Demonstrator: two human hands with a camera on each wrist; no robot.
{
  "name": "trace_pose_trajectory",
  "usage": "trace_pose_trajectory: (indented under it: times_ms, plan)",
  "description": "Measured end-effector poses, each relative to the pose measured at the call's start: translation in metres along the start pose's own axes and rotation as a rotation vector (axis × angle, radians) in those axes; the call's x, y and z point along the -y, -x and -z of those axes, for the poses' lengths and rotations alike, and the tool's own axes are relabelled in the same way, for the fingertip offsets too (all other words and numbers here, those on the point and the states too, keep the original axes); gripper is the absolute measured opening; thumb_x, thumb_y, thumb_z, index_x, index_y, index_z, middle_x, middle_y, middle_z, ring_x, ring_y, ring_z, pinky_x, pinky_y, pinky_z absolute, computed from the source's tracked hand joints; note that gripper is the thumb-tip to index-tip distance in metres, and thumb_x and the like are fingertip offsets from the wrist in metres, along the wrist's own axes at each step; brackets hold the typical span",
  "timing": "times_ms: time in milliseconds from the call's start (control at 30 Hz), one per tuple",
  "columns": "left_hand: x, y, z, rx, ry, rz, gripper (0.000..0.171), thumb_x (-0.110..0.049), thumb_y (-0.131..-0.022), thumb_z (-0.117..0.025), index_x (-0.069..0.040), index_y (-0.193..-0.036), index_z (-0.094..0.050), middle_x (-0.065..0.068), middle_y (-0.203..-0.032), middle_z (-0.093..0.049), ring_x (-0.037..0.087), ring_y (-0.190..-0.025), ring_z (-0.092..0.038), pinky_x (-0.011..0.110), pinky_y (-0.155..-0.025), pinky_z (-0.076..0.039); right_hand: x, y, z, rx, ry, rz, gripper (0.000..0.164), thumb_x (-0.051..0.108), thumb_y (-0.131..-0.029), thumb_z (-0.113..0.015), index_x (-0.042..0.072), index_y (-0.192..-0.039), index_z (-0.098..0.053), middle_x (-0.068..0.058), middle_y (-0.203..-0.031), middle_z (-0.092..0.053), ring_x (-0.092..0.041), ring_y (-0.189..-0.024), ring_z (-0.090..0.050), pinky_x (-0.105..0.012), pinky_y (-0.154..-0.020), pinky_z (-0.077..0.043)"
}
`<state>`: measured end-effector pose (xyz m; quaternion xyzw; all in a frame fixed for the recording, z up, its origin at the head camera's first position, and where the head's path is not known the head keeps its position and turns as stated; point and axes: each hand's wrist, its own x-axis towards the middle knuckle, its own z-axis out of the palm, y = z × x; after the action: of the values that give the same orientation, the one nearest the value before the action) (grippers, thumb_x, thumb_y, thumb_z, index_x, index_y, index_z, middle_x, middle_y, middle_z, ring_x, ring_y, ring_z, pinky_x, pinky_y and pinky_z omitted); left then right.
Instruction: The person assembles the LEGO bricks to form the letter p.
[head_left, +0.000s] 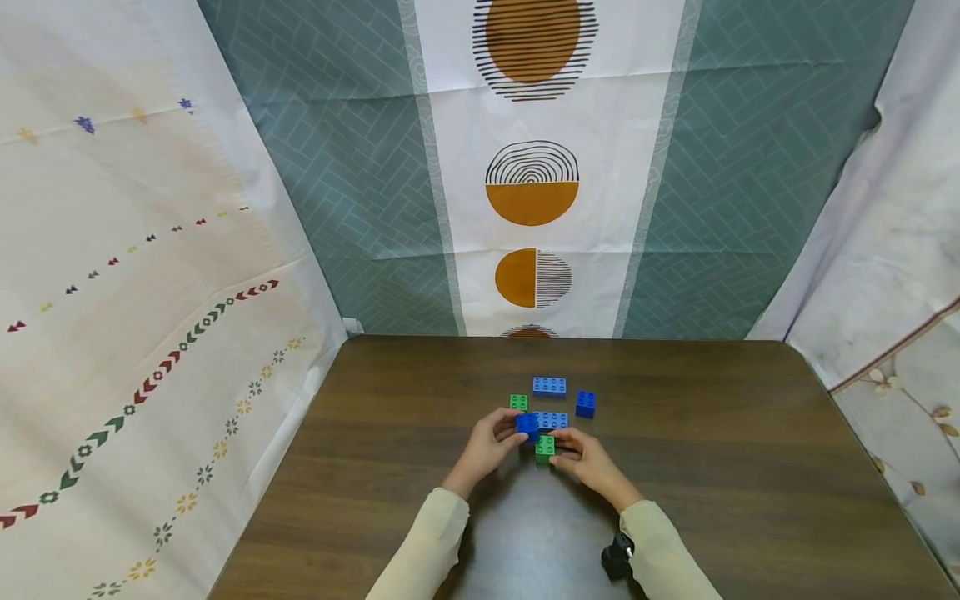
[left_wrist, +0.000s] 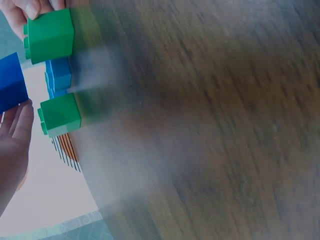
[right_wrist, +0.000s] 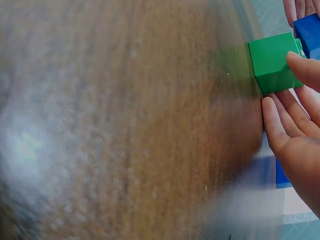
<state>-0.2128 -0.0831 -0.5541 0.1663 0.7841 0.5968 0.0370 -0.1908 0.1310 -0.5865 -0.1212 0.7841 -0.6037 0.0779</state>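
My left hand (head_left: 486,448) pinches a dark blue toy building brick (head_left: 527,426) between thumb and fingers, raised off the table in the left wrist view. Just right of it, my right hand (head_left: 588,462) holds a green brick (head_left: 545,450) by its side, thumb near and fingers far. That green brick (right_wrist: 275,62) stands on the tabletop with its studs up. Behind both hands lies a long lighter blue brick (head_left: 553,420), partly hidden by the held dark blue one. A second green brick (head_left: 519,402) stands just beyond my left fingertips.
Farther back is another long lighter blue brick (head_left: 550,386). A second dark blue brick (head_left: 586,404) stands to the right of the group. The brown wooden table (head_left: 712,433) meets a hanging patterned cloth (head_left: 360,208) at its far edge.
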Motion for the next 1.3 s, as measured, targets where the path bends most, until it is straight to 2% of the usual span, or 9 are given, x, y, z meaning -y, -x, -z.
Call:
trace_pose_trajectory:
  times_ms: [233, 333, 567, 633, 733, 933, 1000, 1233, 1300]
  plan:
    - [-0.002, 0.001, -0.006, 0.026, 0.020, 0.015, 0.034, 0.000, -0.087, -0.068, 0.000, -0.120, -0.062, 0.019, -0.117, -0.063, 0.033, -0.108, -0.062, 0.038, -0.092, -0.052, 0.000, 0.000, 0.000, 0.002, -0.003, 0.018, 0.037, -0.001, -0.087, -0.067, -0.009, -0.122, -0.055, -0.026, -0.119, -0.058, -0.040, -0.111, -0.057, -0.041, -0.091, -0.052]
    - [-0.004, 0.002, -0.008, 0.041, 0.014, 0.027, 0.034, 0.000, -0.087, -0.067, 0.001, -0.121, -0.062, 0.020, -0.117, -0.063, 0.033, -0.108, -0.062, 0.037, -0.092, -0.052, 0.000, 0.001, -0.001, -0.006, -0.003, -0.004, 0.037, -0.001, -0.087, -0.068, -0.008, -0.122, -0.056, -0.025, -0.119, -0.059, -0.039, -0.111, -0.057, -0.041, -0.091, -0.052]
    - [-0.034, 0.011, -0.008, 0.061, 0.043, 0.013, 0.032, 0.006, -0.087, -0.066, 0.011, -0.117, -0.060, 0.026, -0.114, -0.062, 0.040, -0.106, -0.062, 0.037, -0.089, -0.054, 0.000, 0.000, -0.002, -0.014, 0.003, -0.045, 0.038, 0.001, -0.088, -0.067, -0.005, -0.124, -0.055, -0.022, -0.120, -0.059, -0.036, -0.111, -0.058, -0.040, -0.092, -0.052]
    - [-0.037, 0.012, -0.009, 0.067, 0.047, 0.025, 0.032, 0.005, -0.087, -0.066, 0.011, -0.118, -0.060, 0.026, -0.115, -0.061, 0.040, -0.107, -0.062, 0.037, -0.090, -0.053, 0.001, 0.000, -0.002, -0.019, -0.013, -0.047, 0.039, 0.000, -0.088, -0.067, -0.005, -0.124, -0.055, -0.023, -0.121, -0.059, -0.037, -0.111, -0.058, -0.042, -0.092, -0.052]
    - [-0.032, 0.012, -0.011, 0.070, 0.035, 0.031, 0.032, 0.005, -0.087, -0.066, 0.009, -0.118, -0.060, 0.026, -0.115, -0.062, 0.040, -0.107, -0.061, 0.038, -0.090, -0.053, 0.001, 0.000, -0.002, -0.026, -0.027, -0.054, 0.040, -0.001, -0.088, -0.067, -0.006, -0.125, -0.054, -0.024, -0.121, -0.058, -0.039, -0.112, -0.057, -0.045, -0.092, -0.052]
    - [-0.002, 0.004, -0.016, 0.075, 0.020, 0.047, 0.034, 0.001, -0.088, -0.066, -0.001, -0.121, -0.062, 0.018, -0.117, -0.063, 0.032, -0.109, -0.062, 0.038, -0.093, -0.051, 0.000, 0.001, -0.002, -0.025, 0.009, -0.049, 0.040, 0.000, -0.088, -0.068, -0.007, -0.124, -0.054, -0.025, -0.122, -0.058, -0.039, -0.112, -0.057, -0.042, -0.092, -0.052]
    - [0.002, 0.003, -0.017, 0.080, 0.015, 0.037, 0.033, -0.002, -0.088, -0.067, -0.004, -0.121, -0.063, 0.015, -0.116, -0.064, 0.030, -0.109, -0.062, 0.037, -0.093, -0.052, 0.000, 0.000, -0.001, -0.025, 0.014, -0.045, 0.040, 0.001, -0.088, -0.068, -0.007, -0.124, -0.054, -0.025, -0.123, -0.057, -0.039, -0.112, -0.057, -0.042, -0.092, -0.052]
    - [0.003, 0.002, -0.017, 0.098, -0.034, -0.005, 0.033, -0.004, -0.088, -0.069, -0.005, -0.120, -0.063, 0.013, -0.114, -0.065, 0.028, -0.109, -0.062, 0.035, -0.094, -0.051, 0.000, 0.000, -0.001, -0.024, 0.005, -0.044, 0.042, 0.002, -0.087, -0.069, -0.007, -0.125, -0.055, -0.025, -0.126, -0.056, -0.040, -0.115, -0.055, -0.042, -0.094, -0.051]
    - [-0.005, 0.003, -0.016, 0.102, -0.053, -0.006, 0.033, -0.002, -0.088, -0.068, -0.002, -0.121, -0.062, 0.015, -0.115, -0.065, 0.030, -0.110, -0.062, 0.037, -0.094, -0.051, -0.001, -0.001, -0.001, -0.027, 0.005, -0.046, 0.042, 0.002, -0.087, -0.070, -0.007, -0.125, -0.055, -0.025, -0.125, -0.056, -0.040, -0.115, -0.055, -0.042, -0.094, -0.051]
